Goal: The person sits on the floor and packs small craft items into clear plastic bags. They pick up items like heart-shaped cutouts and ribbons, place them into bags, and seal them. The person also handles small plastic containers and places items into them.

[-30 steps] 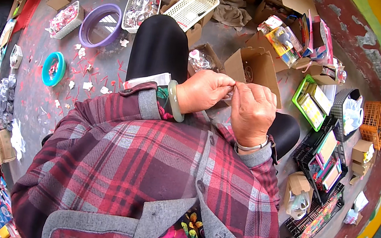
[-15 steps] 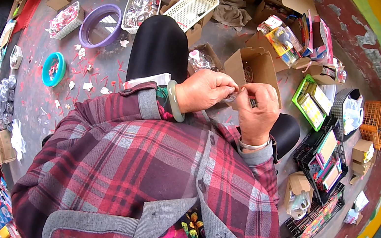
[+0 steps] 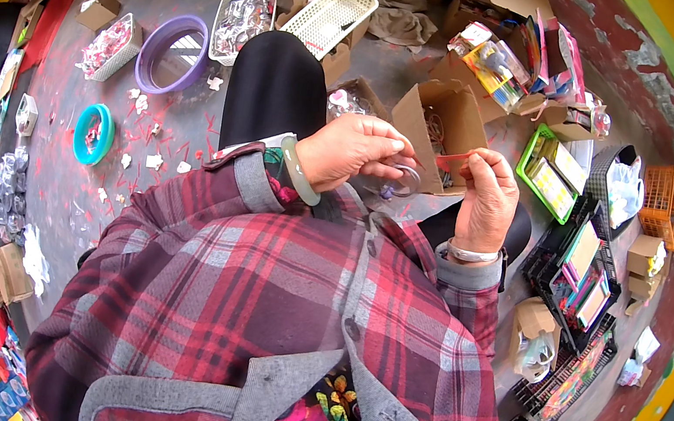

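My right hand (image 3: 484, 203) pinches a thin red strip (image 3: 454, 156) between thumb and fingertips; the strip points left toward my other hand. My left hand (image 3: 353, 153) is closed, thumb against fingers. From its fingers hangs a clear, round, ring-like piece (image 3: 405, 184) with a small purplish bit at its lower side. Exactly how the fingers grip it is hidden. Just beyond my hands stands an open cardboard box (image 3: 457, 119) with some thin loops inside. Left of that, a smaller box (image 3: 360, 95) contains clear-wrapped small items.
A purple basin (image 3: 150, 53), a teal basin (image 3: 106, 140) and white baskets, one a cream basket (image 3: 332, 20), lie on the floor to the left and ahead. Red strips and white scraps are scattered there. Rightward stand a green tray (image 3: 532, 175), black crates (image 3: 578, 249) and an orange crate (image 3: 662, 205).
My hands were together at the fingertips and have drawn apart, the right one moving right. The red strip and the clear ring-like piece now show.
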`<state>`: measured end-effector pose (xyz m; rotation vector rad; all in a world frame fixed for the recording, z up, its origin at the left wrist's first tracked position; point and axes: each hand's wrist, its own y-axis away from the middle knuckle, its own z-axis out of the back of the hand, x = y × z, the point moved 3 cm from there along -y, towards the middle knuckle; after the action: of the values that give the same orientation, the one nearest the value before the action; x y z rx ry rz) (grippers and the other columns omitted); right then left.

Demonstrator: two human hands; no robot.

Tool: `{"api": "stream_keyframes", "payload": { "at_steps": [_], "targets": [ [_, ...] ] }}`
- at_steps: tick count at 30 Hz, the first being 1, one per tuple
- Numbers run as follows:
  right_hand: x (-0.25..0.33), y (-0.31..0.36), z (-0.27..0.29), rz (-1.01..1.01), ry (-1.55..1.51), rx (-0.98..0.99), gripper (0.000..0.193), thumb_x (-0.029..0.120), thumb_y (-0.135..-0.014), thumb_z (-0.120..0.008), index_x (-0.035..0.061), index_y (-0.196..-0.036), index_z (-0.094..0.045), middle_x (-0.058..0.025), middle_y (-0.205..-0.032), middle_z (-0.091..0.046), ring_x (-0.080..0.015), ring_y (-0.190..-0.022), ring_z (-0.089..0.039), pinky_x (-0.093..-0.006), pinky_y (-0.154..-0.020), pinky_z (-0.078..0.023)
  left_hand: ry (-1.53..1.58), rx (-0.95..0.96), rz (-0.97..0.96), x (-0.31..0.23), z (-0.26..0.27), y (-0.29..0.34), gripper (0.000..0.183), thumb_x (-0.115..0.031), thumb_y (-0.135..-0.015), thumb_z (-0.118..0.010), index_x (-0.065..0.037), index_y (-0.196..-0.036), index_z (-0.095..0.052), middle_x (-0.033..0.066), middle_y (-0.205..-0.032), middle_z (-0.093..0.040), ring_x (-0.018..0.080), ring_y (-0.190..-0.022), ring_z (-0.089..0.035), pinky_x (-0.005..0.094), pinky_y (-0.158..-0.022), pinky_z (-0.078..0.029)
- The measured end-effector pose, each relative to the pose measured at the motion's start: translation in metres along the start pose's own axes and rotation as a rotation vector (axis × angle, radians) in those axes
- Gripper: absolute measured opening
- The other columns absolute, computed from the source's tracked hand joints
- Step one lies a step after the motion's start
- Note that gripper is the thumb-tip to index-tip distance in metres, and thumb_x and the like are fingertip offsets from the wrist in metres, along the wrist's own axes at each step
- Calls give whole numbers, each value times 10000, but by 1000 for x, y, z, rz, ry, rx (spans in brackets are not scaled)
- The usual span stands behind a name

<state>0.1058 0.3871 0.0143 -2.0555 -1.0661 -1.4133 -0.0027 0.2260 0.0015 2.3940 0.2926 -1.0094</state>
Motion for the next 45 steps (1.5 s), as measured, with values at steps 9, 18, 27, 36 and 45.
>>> {"api": "stream_keyframes", "payload": {
  "at_steps": [9, 18, 27, 36, 45],
  "targets": [
    [22, 0, 54, 119, -106, -159, 87, 12, -801, -588, -4, -883, -613, -42, -796, -611, -106, -686, -543, -216, -664, -429, 4, -27, 25, 2, 4, -3, 215, -82, -891, -495, 83, -1020, -544, 167, -1024, -588, 231, -952, -598, 292, -838, -511],
    [60, 28, 199, 304, 357, -584, 108, 42, -798, -626, -17, -889, -636, 8, -711, -577, -59, -618, -480, -186, -591, -382, -16, -23, -18, 0, 3, -1, 204, -92, -899, -486, 58, -1021, -552, 166, -1004, -603, 221, -937, -604, 276, -802, -512],
    [-17, 91, 380, -64, 806, -762, 177, 81, -746, -659, 3, -904, -649, -16, -811, -636, -86, -693, -559, -211, -664, -439, -44, 1, 5, 2, 1, -7, 215, -99, -901, -484, 61, -1029, -549, 158, -993, -606, 199, -931, -604, 280, -805, -514],
    [-56, 122, 404, -262, 668, -774, 216, 19, -697, -612, -31, -903, -653, -78, -845, -655, -126, -766, -596, -239, -706, -464, -59, -15, 3, 3, 2, -6, 220, -103, -899, -489, 62, -1030, -550, 158, -992, -608, 202, -937, -605, 276, -806, -513],
    [-56, 127, 408, -242, 419, -749, 226, 146, -781, -611, -16, -938, -631, -68, -844, -653, -181, -754, -634, -272, -704, -496, -66, -22, 13, 4, 3, -7, 224, -106, -903, -482, 66, -1032, -546, 160, -992, -608, 201, -934, -606, 270, -800, -514]
  ]
}}
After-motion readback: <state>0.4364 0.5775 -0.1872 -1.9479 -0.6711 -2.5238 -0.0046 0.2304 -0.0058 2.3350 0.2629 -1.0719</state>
